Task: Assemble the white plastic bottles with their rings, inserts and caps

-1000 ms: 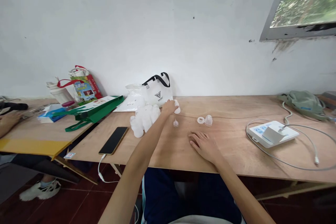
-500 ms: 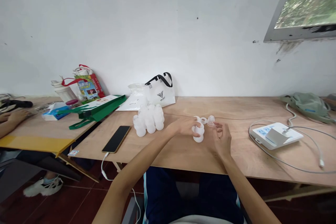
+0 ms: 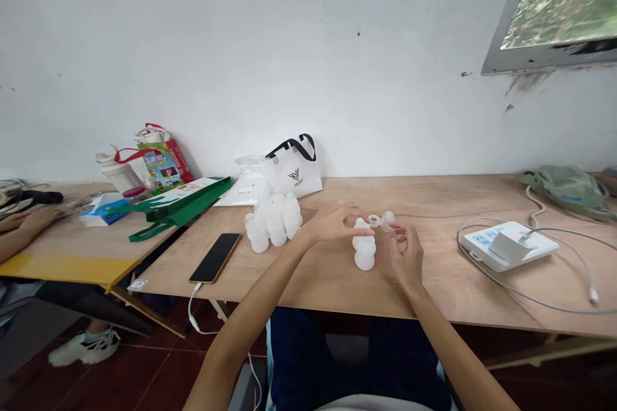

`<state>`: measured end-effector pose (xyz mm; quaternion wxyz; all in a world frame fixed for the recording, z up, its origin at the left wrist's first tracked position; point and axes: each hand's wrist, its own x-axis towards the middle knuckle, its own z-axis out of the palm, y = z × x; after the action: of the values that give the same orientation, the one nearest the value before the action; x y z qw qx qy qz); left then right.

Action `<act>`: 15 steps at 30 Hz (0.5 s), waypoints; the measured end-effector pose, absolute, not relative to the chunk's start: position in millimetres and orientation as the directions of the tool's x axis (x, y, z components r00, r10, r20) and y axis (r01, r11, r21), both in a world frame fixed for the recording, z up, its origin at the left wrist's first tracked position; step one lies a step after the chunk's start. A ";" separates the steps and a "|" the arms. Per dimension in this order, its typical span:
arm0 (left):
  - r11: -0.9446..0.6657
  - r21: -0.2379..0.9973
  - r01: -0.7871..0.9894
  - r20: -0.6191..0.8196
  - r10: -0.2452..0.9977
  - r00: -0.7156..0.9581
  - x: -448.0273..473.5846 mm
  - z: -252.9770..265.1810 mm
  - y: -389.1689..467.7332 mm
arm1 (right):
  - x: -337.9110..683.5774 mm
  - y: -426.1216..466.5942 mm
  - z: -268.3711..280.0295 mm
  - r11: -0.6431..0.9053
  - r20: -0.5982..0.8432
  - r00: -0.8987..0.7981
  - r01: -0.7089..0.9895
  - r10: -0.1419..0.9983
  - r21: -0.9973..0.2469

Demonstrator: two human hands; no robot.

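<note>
A translucent white plastic jar (image 3: 365, 255), with rounded bulging sides, is on the table in front of me. My left hand (image 3: 337, 223) reaches across its top from the left, thumb and forefinger apart around a small white piece (image 3: 361, 223); a firm hold does not show. Behind the jar lie a small white ring (image 3: 374, 220) and a clear domed piece (image 3: 387, 218). My right hand (image 3: 407, 252), fingers curled, has its thumb and forefinger at the clear piece's near edge, where they seem to pinch it. To the left stands a cluster of similar white jars (image 3: 274, 221).
A phone (image 3: 215, 258) on a cable lies left of the jars, a white bag (image 3: 295, 170) behind them. On the right are a power strip (image 3: 508, 247) with looping cables and a green cloth bag (image 3: 566, 191). Another person's hand (image 3: 33, 217) rests on the left table.
My left hand has loosened from around the jar's side and moved up and back over its top, leaving more of the jar visible. My right hand stays almost where it was.
</note>
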<state>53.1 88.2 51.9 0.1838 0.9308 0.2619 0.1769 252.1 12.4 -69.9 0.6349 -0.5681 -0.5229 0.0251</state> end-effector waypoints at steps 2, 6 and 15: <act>-0.745 0.462 0.481 0.281 0.637 0.718 59.4 50.6 97.8 | 251.4 11.8 -70.4 0.352 0.627 0.463 0.550 0.626 -0.758; -0.732 0.429 0.529 0.186 0.645 0.741 83.2 35.1 134.9 | 251.3 10.7 -70.8 0.353 0.628 0.473 0.546 0.618 -0.760; -0.792 0.390 0.469 0.011 0.513 0.858 130.2 -5.1 194.6 | 254.3 11.4 -68.9 0.317 0.612 0.474 0.562 0.633 -0.764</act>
<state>130.2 194.6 -5.1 0.1905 0.9449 0.2599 0.0580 254.3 11.4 -68.9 0.6296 -0.5836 -0.5121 0.0280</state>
